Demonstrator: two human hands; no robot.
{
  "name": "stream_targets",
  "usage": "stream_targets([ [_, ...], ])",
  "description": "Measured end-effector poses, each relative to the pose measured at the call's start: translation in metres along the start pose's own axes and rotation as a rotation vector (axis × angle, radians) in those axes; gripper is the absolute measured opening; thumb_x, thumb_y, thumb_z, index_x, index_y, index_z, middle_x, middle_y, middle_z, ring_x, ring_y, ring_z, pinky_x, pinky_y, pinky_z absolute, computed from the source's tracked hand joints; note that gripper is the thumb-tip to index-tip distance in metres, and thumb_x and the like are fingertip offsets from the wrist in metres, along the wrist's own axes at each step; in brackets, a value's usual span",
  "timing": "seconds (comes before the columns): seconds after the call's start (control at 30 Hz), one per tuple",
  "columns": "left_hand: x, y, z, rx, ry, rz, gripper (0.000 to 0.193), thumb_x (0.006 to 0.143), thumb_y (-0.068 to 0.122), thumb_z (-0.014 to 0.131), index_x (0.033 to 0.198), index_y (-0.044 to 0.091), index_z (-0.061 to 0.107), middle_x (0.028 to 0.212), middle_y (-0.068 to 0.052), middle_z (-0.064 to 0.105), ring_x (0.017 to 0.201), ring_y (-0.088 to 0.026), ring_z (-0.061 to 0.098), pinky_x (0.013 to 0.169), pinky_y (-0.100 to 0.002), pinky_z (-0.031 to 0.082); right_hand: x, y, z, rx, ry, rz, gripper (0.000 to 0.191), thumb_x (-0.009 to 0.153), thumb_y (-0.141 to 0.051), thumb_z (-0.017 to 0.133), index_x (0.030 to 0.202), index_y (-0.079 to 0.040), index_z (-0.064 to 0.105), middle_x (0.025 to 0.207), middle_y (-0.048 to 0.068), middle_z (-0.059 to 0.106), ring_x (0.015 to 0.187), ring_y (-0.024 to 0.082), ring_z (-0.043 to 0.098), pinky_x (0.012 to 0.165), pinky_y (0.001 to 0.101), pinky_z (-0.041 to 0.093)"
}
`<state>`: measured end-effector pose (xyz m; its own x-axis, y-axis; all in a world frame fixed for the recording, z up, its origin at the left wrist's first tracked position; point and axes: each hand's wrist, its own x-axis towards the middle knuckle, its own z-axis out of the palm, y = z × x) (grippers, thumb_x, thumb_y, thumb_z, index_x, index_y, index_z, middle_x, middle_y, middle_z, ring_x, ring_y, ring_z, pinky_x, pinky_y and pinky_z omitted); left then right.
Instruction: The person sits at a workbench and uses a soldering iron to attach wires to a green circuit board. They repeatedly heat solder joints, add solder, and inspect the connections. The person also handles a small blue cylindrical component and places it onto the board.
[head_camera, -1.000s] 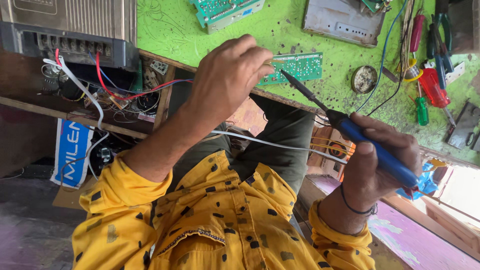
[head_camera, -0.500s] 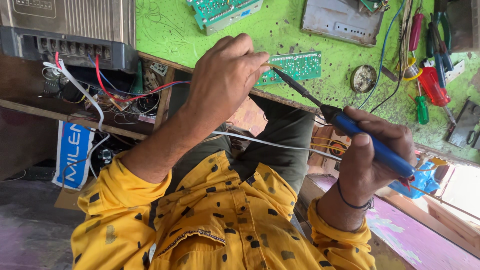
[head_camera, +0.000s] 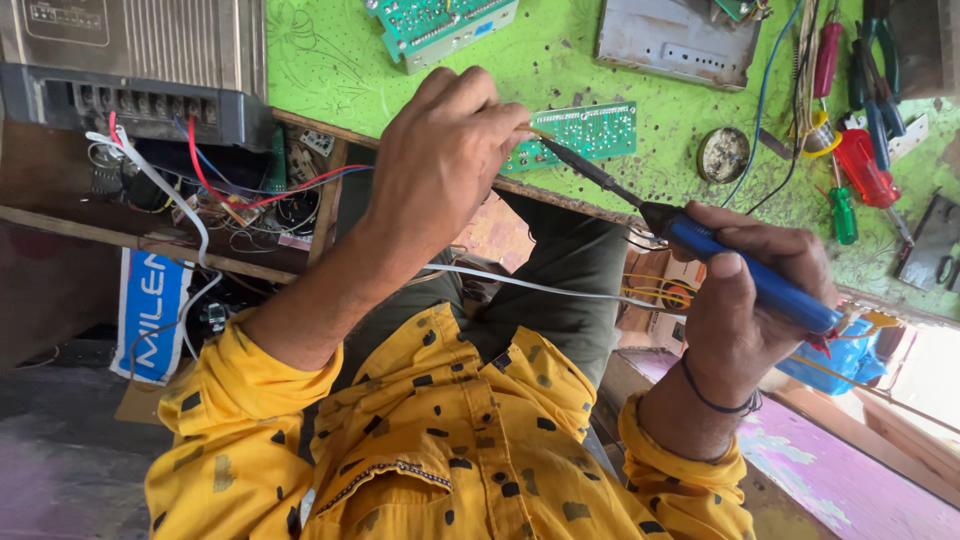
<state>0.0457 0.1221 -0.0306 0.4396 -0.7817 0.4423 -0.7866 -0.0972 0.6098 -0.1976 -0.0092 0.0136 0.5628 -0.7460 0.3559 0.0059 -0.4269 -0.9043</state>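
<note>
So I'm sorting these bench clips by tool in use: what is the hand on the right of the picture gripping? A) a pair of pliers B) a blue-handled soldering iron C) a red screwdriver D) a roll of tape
B: the right hand is closed around the blue-handled soldering iron, whose dark tip points at the small green circuit board by the left hand; the red screwdriver lies untouched on the green bench top.

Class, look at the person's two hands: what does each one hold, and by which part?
The right hand grips a soldering iron by its blue handle. The left hand rests its fingers at the small green circuit board; what it pinches cannot be told.
</note>
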Motion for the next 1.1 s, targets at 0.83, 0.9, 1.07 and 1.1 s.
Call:
stream_targets([
  [0.83,0.065,0.012,0.064,-0.396,-0.388,-0.135,0.017,0.089,0.007,0.078,0.094,-0.006,0.067,0.104,-0.020,0.074,0.089,-0.035,0.074,0.080,-0.042,0.057,-0.025,0.070,-0.069,-0.144,0.317,-0.155,0.059,0.107,-0.043,0.077,0.109,0.004,0.041,0.095,0.013,0.058,0.089,0.033,0.077,0.079,0.0382,0.067],
  [0.9,0.066,0.013,0.067,-0.377,-0.366,-0.095,0.020,0.089,0.007,0.079,0.098,-0.007,0.068,0.111,-0.023,0.074,0.096,-0.038,0.073,0.086,-0.042,0.058,-0.025,0.075,-0.073,-0.176,0.304,-0.149,0.059,0.108,-0.044,0.076,0.109,0.005,0.043,0.090,0.013,0.058,0.089,0.034,0.078,0.078,0.0355,0.067],
  [1.07,0.065,0.011,0.076,-0.297,-0.340,-0.078,0.026,0.092,0.006,0.077,0.113,-0.008,0.071,0.112,-0.024,0.073,0.101,-0.039,0.073,0.091,-0.042,0.058,-0.027,0.086,-0.078,-0.240,0.305,-0.118,0.059,0.110,-0.045,0.074,0.104,0.005,0.043,0.084,0.014,0.062,0.086,0.034,0.080,0.072,0.0309,0.064],
  [1.1,0.065,0.011,0.077,-0.295,-0.338,-0.076,0.025,0.092,0.006,0.077,0.113,-0.008,0.071,0.112,-0.024,0.073,0.101,-0.039,0.073,0.091,-0.043,0.058,-0.027,0.087,-0.077,-0.262,0.301,-0.113,0.059,0.111,-0.045,0.073,0.103,0.005,0.044,0.084,0.015,0.063,0.086,0.033,0.080,0.072,0.0298,0.064],
])
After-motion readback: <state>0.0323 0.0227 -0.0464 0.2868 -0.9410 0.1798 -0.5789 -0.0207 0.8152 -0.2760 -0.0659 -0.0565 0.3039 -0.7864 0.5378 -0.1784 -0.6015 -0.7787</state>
